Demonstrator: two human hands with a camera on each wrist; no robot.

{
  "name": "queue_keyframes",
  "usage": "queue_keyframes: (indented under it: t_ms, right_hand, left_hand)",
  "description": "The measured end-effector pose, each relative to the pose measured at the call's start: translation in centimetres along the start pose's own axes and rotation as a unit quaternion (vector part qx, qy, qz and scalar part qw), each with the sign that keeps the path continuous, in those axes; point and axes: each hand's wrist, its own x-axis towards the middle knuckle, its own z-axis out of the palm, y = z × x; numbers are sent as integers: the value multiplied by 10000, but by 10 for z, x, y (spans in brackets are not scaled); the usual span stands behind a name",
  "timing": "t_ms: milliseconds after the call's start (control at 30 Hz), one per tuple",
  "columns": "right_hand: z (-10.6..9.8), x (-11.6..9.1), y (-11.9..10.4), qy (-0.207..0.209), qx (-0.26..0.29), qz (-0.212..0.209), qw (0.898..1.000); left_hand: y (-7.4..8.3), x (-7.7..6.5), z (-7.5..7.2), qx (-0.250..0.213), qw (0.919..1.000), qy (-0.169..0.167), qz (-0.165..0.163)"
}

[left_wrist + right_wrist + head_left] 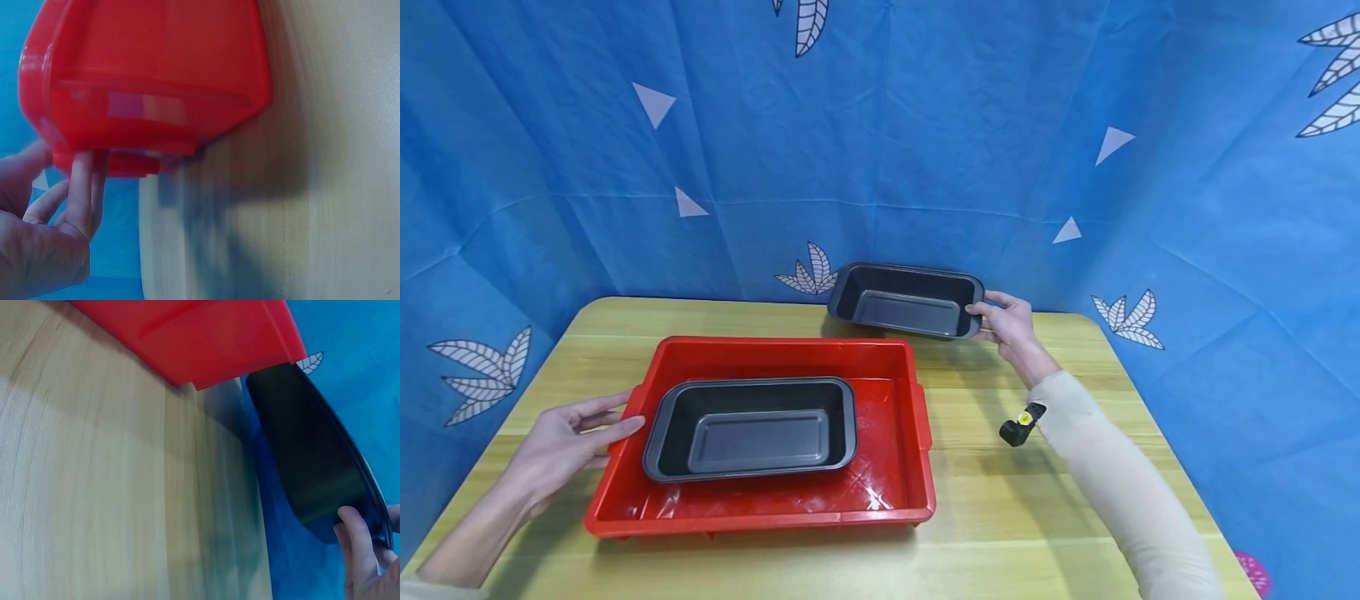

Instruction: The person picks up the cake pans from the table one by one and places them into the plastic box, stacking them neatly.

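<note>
A red plastic tray (760, 522) stands at the left of the table, and one dark grey loaf pan (756, 442) lies in its left part. At the tray's left end, my left hand (561, 442) holds the rim, thumb on top and fingers below, as the left wrist view also shows on the tray (156, 44). My right hand (1006, 321) grips the right end of a second dark loaf pan (906, 312), thumb over its rim. That pan is raised and slightly tilted behind the tray, at the table's far edge. In the right wrist view its underside (312, 450) shows.
The light wooden table (1000, 517) extends right of and in front of the tray. Behind its far edge hangs a blue cloth (880, 150) with leaf and triangle prints. A black strap device (1018, 427) sits at my right wrist.
</note>
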Motion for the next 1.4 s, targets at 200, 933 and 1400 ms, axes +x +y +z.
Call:
queue_keyframes:
  t_ms: [200, 933, 1400]
  right_hand:
    - [-6, -7, -9, 48, 60, -71, 9999]
    - [-22, -43, -37, 313, 96, -314, 9990]
    - [-19, -76, -47, 0, -15, -354, 9994]
  left_hand:
    - [-1, 0, 1, 56, 10000, 4, -7]
    - [2, 0, -1, 72, 10000, -34, -20]
    - [2, 1, -1, 108, 9999, -54, -45]
